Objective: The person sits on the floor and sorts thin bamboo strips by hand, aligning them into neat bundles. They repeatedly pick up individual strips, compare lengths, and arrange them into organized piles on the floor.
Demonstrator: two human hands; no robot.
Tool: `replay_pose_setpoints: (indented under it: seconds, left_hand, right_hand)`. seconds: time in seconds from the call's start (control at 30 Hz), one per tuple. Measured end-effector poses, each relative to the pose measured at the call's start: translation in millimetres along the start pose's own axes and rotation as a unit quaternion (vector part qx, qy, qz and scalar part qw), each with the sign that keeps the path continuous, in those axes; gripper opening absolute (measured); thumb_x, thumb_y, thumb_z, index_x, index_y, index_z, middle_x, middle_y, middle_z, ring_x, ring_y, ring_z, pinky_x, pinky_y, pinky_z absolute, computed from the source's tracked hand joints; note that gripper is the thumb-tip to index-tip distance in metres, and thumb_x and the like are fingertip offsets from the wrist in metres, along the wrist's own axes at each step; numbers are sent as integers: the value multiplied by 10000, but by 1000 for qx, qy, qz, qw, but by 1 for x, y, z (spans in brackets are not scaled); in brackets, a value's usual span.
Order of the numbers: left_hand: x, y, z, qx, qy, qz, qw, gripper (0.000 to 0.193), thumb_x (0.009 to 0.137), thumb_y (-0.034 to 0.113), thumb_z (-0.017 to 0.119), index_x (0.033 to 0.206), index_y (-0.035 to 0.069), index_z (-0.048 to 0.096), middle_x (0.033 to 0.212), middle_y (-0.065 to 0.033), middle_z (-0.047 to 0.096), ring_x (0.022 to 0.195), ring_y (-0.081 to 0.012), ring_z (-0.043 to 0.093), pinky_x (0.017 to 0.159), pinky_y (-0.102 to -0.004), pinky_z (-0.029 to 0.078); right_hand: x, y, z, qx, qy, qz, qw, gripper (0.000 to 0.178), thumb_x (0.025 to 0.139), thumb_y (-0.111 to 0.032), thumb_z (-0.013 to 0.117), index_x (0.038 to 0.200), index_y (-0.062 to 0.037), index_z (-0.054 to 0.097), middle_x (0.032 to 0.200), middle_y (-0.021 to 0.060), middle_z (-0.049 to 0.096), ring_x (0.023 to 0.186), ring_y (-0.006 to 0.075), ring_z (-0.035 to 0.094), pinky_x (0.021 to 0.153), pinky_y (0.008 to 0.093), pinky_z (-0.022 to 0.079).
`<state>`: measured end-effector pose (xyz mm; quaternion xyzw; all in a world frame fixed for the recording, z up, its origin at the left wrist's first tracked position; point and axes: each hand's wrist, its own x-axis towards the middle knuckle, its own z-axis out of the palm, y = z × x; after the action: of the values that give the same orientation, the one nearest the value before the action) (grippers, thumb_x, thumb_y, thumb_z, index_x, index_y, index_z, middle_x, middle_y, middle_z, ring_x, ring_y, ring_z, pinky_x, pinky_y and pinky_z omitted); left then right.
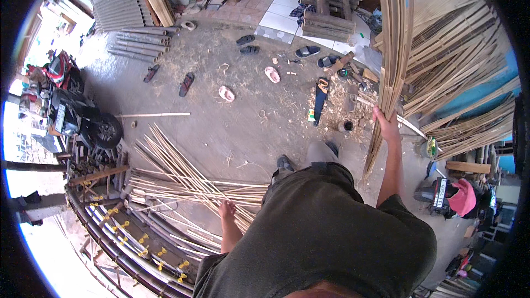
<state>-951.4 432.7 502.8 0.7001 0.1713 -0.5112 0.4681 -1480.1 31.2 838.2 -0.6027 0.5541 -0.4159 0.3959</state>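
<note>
My right hand (388,124) is wrapped round a thick bundle of long bamboo strips (393,44). The bundle stands nearly upright on my right side, its lower end hanging close to the floor and its upper end running out of the top of the picture. Low on the left, my left hand (227,209) is held loosely with its fingers a little apart, and nothing shows in it. It is nearest to a crisscrossed heap of split bamboo strips (185,168) spread over the floor; whether it touches any strip is hard to see.
More bamboo strips (452,60) lean at the right wall. A saw (320,99) lies among wood shavings ahead, near several sandals, including a pink clog (226,94). Motorbikes (83,121) stand at the left. Bamboo poles (141,41) and a bamboo stool (329,14) are farther off.
</note>
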Motion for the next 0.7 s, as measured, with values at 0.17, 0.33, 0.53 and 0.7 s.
replay_pose_setpoints:
  seconds: [0.17, 0.33, 0.53, 0.7]
  left_hand:
    - [10, -15, -24, -37, 46, -76, 995, 178, 869, 188, 514, 952, 30, 509, 715, -122, 599, 534, -193, 560, 416, -317, 408]
    - [26, 9, -3, -61, 10, 37, 997, 207, 884, 224, 532, 948, 28, 554, 714, -83, 590, 540, -163, 526, 471, -292, 443]
    - [-5, 100, 46, -29, -8, 162, 986, 385, 958, 343, 560, 1232, 74, 527, 1025, -93, 636, 830, -180, 614, 674, -334, 464]
    - [-43, 169, 48, -83, -16, 270, 959, 399, 941, 369, 592, 1216, 82, 550, 1008, -68, 641, 847, -176, 605, 721, -314, 472]
  right_hand:
    - [11, -80, 13, -4, -54, -37, 998, 217, 977, -246, 536, 927, -38, 569, 715, 17, 545, 677, 122, 539, 644, 287, 431]
    - [25, -179, 34, -8, -109, -80, 991, 264, 987, -284, 503, 906, -37, 544, 709, 23, 527, 659, 132, 534, 658, 282, 429]
    - [41, -208, 82, 74, -235, -54, 968, 321, 966, -354, 552, 874, -47, 571, 677, 12, 552, 633, 119, 565, 618, 287, 492]
    - [53, -226, 154, 148, -422, -74, 891, 336, 970, -344, 544, 841, -35, 571, 664, 24, 541, 587, 117, 559, 529, 256, 517]
